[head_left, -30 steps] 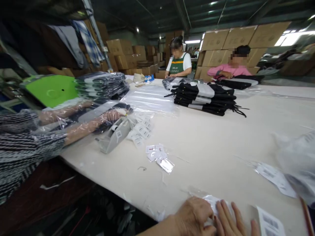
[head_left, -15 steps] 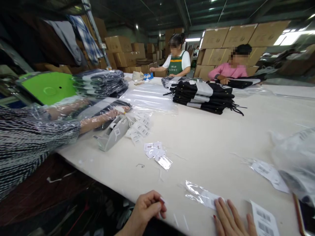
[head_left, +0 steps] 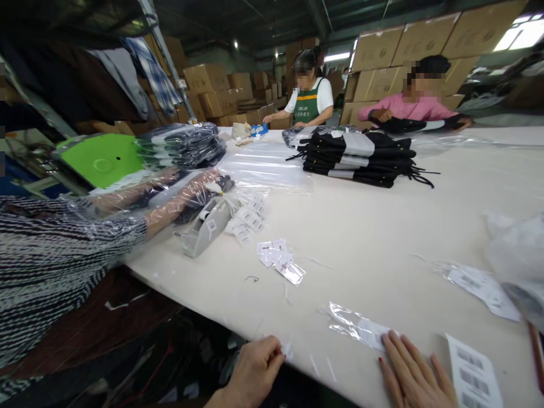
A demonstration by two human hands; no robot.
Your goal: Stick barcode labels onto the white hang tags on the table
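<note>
Packet [head_left: 357,328]: perhaps finishing, pressing with spread right hand [head_left: 416,371]; pinching left of it with left hand [head_left: 255,371], possibly empty; leaving labels [head_left: 474,365] rightward.

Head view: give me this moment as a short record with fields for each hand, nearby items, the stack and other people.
Left hand: fingers curled at the table edge; grip unclear
Right hand: spread flat, fingertips at one end of a clear plastic sleeve
Beside right hand: barcode label sheet
Mid-table: loose tags, grey dispenser
Stack: black items with pale bands
Other people: striped sleeve at picture left; green apron and pink top across the table
</note>
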